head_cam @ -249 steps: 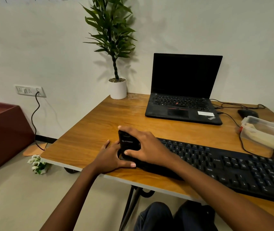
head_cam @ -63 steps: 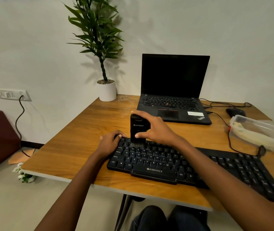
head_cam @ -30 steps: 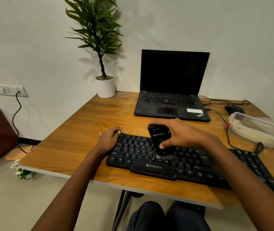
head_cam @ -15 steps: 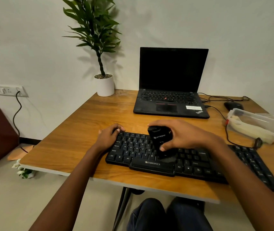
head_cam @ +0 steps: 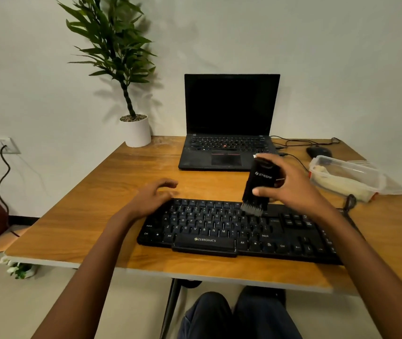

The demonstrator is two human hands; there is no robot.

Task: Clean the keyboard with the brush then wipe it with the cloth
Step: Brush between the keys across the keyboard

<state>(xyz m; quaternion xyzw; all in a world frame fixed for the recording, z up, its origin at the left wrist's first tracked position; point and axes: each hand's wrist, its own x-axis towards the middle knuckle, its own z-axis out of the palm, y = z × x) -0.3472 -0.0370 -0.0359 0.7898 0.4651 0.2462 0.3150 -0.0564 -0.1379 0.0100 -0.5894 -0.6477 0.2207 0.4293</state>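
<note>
Brushing tip: my right hand (head_cam: 290,189) grips the brush (head_cam: 258,187) upright, bristles on the top rows mid-keyboard (head_cam: 219,228) near the desk (head_cam: 121,182) front, my left hand (head_cam: 153,196) rests loose and empty at its far-left corner, so I'd flick lightly, row by row.

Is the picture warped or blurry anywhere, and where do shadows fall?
Head view: the wide lens stretches the edges, so the forearms look overlong; the plant casts a soft shadow on the wall; the laptop screen is dark, without glare; the brush looks sharp.
</note>
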